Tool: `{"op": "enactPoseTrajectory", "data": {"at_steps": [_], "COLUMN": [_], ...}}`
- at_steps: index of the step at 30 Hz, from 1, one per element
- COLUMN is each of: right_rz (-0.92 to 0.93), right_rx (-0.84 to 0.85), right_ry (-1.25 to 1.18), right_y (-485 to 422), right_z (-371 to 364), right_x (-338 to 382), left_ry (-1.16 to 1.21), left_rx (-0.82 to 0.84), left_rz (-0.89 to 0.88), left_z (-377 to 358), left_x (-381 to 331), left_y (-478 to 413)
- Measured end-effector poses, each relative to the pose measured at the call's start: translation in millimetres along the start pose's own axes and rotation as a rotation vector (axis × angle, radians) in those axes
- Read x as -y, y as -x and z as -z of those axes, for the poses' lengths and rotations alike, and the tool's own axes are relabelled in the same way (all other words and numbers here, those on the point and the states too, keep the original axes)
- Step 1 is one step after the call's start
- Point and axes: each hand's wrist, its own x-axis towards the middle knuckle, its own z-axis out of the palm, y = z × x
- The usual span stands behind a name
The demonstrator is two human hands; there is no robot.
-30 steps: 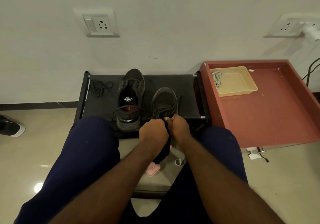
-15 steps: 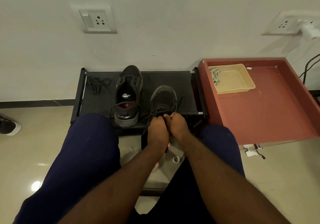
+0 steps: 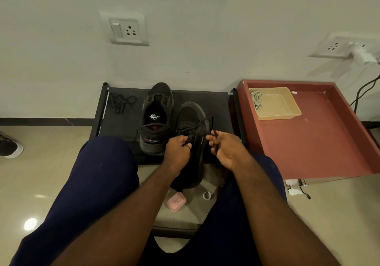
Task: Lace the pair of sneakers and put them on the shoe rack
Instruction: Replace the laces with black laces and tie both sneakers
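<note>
At the front edge of the shoe rack (image 3: 123, 126), the left hand (image 3: 178, 149) grips the sneaker (image 3: 192, 119), apparently to steady it. The right hand (image 3: 226, 149) pinches the lace end (image 3: 214, 133), probably for threading.

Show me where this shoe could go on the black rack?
The shoe rack is bare at its right end, between the held sneaker and the red table, and at left front, below the loose lace. The middle is crowded by the other sneaker.

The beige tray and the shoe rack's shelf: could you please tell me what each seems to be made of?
Beige tray: probably plastic, smooth, faintly glossy, with moulded rounded corners.
Shoe rack shelf: seemingly matte black fabric stretched between dark tubes; weave too small to confirm.
</note>
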Motion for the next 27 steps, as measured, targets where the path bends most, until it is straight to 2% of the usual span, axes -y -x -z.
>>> {"op": "enactPoseTrajectory", "data": {"at_steps": [5, 10, 15, 23, 27], "right_rz": [0.057, 0.064, 0.082, 0.066, 0.073], "right_rx": [0.025, 0.027, 0.061, 0.015, -0.002], "right_ry": [-0.117, 0.177, 0.192, 0.048, -0.042], "right_y": [5, 4, 2, -3, -7], "right_z": [-2, -14, -23, -18, -21], "right_x": [-5, -20, -28, -19, -17], "left_ry": [0.091, 0.163, 0.272, 0.438, 0.396], "left_rx": [-0.068, -0.13, -0.091, -0.067, -0.051], "left_rz": [0.073, 0.152, 0.228, 0.32, 0.333], "left_z": [3, 3, 6, 7, 4], "left_x": [-5, -9, -8, -13, -8], "left_y": [0, -1, -2, -9, -7]}}
